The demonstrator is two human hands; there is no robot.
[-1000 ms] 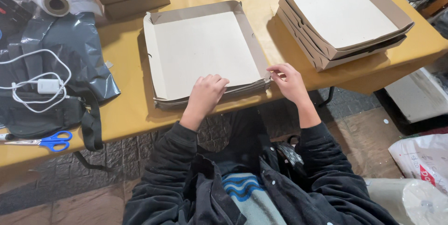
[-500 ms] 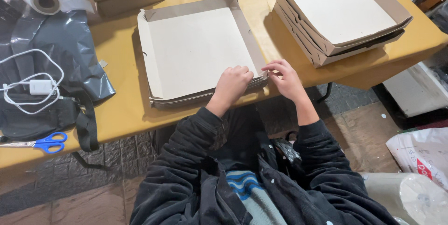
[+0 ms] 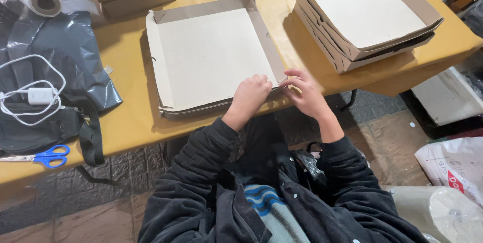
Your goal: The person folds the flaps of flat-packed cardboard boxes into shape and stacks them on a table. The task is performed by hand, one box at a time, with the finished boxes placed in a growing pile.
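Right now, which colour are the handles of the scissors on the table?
Blue; the scissors lie at the table's left edge, seen in the head view.

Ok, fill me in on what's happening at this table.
A person seated at the yellow table is working on a flat cardboard tray with raised edges. The left hand and right hand both grip its near right corner, pinching the cardboard flap there. To the right sits a stack of finished trays. On the left lie a black bag, a white charger cable and blue scissors.
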